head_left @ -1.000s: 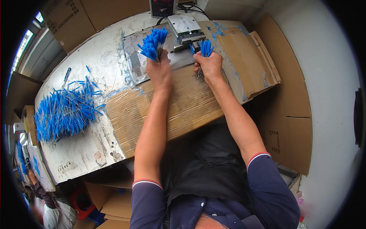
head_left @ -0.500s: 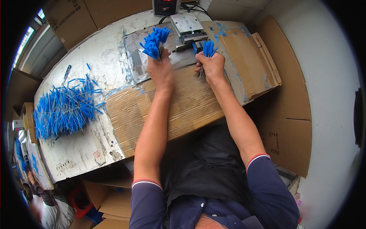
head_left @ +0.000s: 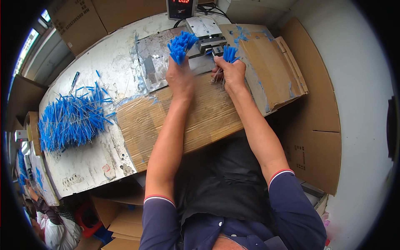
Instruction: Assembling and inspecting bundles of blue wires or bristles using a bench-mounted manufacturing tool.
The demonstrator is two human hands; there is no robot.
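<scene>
My left hand (head_left: 180,81) is closed around a thick bundle of blue-sleeved thin wires (head_left: 181,45), their blue ends fanning out above the fist. My right hand (head_left: 233,74) grips a smaller bundle of the same wires (head_left: 229,53), blue ends up, with bare metal ends hanging below the fingers. Its thumb and fingertips are close to the small metal block (head_left: 217,51) at the front of a bench machine (head_left: 204,27); whether they touch it I cannot tell. My left hand is left of that machine, over the metal plate (head_left: 152,56).
A big heap of blue-sleeved wires (head_left: 73,118) lies on the worn white table (head_left: 89,160) at left, a pen (head_left: 75,79) behind it. Flattened cardboard (head_left: 208,112) covers the front edge. A red-digit display box (head_left: 181,8) stands behind. Another person's arm (head_left: 35,196) shows at lower left.
My left hand has moved a little to the right with its bundle, closer to the machine. My right hand has barely shifted. The display's red digits show more fully now.
</scene>
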